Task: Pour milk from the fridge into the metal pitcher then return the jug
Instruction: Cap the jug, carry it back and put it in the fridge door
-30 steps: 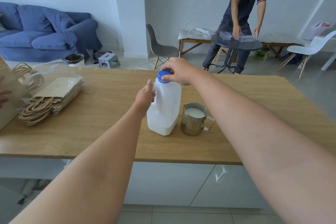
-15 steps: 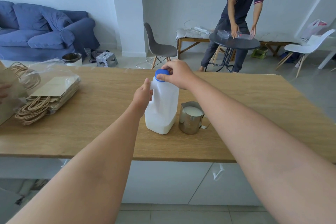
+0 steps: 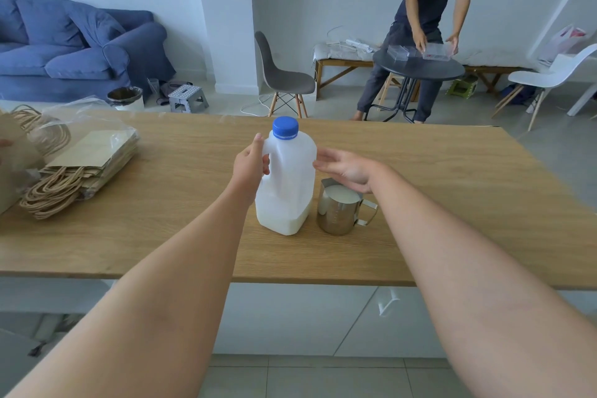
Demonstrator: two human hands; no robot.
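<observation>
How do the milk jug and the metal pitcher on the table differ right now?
The milk jug is tall translucent plastic with a blue cap; the metal pitcher is short, shiny and open-topped. The jug holds milk only near its bottom; the pitcher is nearly full. The left hand grips the jug's handle; nothing holds the pitcher. Both stand upright on the wooden table.

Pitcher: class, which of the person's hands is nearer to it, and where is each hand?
Right. The right hand hovers open just above the pitcher, beside the jug. The left hand grips the jug's handle, on the jug's far side from the pitcher.
</observation>
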